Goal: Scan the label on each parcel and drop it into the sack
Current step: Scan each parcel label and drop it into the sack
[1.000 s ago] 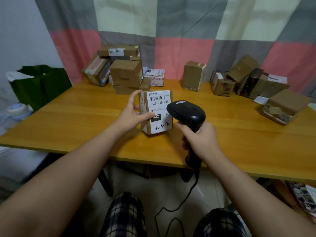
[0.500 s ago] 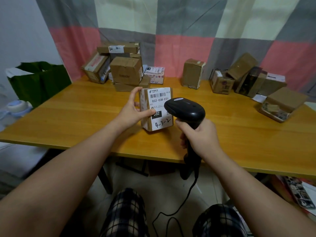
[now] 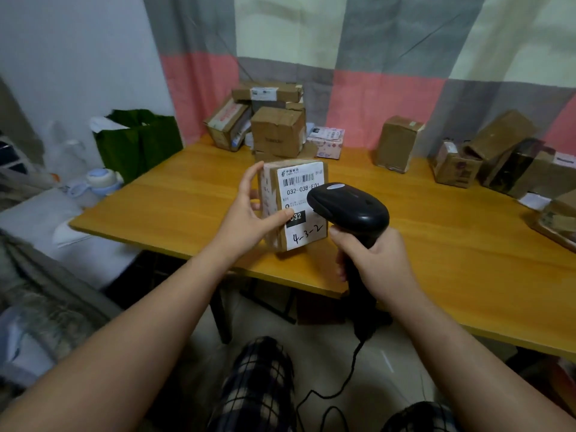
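Scanner [image 3: 349, 207], clasped in right grip [image 3: 377, 260], hides label [image 3: 299, 188] corner of parcel [image 3: 269, 194] left grip [image 3: 249, 213] holds.

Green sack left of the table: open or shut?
Open: the green sack stands upright, its top rim spread apart. What lies inside cannot be told.
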Available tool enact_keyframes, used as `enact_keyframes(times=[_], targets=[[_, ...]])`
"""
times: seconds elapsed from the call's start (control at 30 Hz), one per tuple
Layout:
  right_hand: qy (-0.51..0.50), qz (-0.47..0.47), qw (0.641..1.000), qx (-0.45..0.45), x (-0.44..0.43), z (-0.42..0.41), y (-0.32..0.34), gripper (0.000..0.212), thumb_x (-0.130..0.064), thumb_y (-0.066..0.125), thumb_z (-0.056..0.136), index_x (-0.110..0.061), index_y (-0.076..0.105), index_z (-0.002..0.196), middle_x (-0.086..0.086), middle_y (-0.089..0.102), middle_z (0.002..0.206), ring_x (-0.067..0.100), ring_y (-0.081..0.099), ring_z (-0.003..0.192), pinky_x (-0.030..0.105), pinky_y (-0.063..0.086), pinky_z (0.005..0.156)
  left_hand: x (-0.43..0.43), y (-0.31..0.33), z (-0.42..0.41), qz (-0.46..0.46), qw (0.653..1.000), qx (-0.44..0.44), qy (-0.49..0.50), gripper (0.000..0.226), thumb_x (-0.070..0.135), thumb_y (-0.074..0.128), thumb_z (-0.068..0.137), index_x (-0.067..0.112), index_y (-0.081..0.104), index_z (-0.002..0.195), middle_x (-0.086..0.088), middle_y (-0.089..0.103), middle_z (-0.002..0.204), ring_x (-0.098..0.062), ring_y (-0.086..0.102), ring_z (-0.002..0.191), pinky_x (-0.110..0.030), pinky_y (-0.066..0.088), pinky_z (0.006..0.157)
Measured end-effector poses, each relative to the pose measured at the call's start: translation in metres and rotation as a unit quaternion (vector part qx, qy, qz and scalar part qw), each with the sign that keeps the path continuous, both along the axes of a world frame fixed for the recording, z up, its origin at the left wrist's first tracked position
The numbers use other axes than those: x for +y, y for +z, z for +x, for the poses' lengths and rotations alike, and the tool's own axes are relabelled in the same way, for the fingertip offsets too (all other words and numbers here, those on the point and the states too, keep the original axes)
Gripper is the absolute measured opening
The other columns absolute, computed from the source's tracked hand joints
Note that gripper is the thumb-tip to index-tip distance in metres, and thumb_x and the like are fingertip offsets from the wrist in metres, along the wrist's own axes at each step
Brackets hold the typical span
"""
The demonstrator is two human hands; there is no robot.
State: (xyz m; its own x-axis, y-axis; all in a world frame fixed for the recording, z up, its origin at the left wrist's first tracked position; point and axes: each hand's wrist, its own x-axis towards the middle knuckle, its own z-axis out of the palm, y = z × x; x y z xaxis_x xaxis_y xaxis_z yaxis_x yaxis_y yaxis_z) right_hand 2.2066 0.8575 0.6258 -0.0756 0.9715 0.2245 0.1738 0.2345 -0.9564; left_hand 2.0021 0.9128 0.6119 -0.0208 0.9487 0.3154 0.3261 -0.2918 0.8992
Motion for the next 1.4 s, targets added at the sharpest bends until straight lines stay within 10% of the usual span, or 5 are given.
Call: enact_keyframes(times=[0.33,0.6,0.83,1.13,1.4], targets=[[0.279,-0.098,0.954,-0.040,-0.045,-0.143,-0.035,0.016,-0.022,0.073,0.083,-0.013,0.063,0.074,-0.003,0.061,0.053,0.012,0.059,0.049,0.024,0.050,0.050,-0.183,-0.048,-0.118,0.006,0.932,-0.013,0.363,0.091,0.035,0.079,0.069,0.035,0.022,0.140,0.005,0.046,0.133,-0.005,0.050,0.118,-0.008,0.043,0.091],[0.376,-0.085,0.916,-0.112,-0.092,-0.240,-0.084,0.012,-0.025,0.075,0.081,-0.018,0.066,0.087,-0.008,0.062,0.062,0.007,0.059,0.057,0.027,0.052,0.059,-0.291,-0.098,-0.209,-0.082,0.835,0.064,0.541,0.101,0.057,0.078,0.058,0.041,0.023,0.141,0.000,0.044,0.137,-0.017,0.047,0.126,-0.047,0.045,0.102],[0.384,-0.060,0.899,-0.203,-0.112,-0.294,-0.128,0.018,-0.034,0.075,0.080,-0.024,0.060,0.080,-0.006,0.061,0.063,0.014,0.062,0.066,0.032,0.053,0.068,-0.347,-0.139,-0.255,-0.330,0.735,0.301,0.511,0.098,0.054,0.073,0.073,0.034,0.016,0.151,-0.016,0.043,0.133,-0.039,0.045,0.118,-0.044,0.036,0.100],[0.342,-0.056,0.903,-0.252,-0.118,-0.292,-0.156,0.027,-0.039,0.074,0.080,-0.016,0.064,0.087,-0.001,0.065,0.074,0.017,0.064,0.076,0.024,0.044,0.065,-0.316,-0.167,-0.241,-0.462,0.699,0.406,0.364,0.078,0.057,0.064,0.080,0.030,0.025,0.142,-0.018,0.040,0.138,-0.040,0.042,0.123,-0.048,0.034,0.100],[0.268,-0.059,0.939,-0.209,-0.086,-0.243,-0.138,0.021,-0.037,0.075,0.078,-0.023,0.060,0.083,0.001,0.066,0.072,0.025,0.066,0.073,0.037,0.055,0.070,-0.271,-0.134,-0.214,-0.276,0.764,0.448,0.372,0.055,0.047,0.050,0.092,0.025,0.037,0.141,-0.007,0.040,0.141,-0.028,0.036,0.129,-0.042,0.030,0.104]])
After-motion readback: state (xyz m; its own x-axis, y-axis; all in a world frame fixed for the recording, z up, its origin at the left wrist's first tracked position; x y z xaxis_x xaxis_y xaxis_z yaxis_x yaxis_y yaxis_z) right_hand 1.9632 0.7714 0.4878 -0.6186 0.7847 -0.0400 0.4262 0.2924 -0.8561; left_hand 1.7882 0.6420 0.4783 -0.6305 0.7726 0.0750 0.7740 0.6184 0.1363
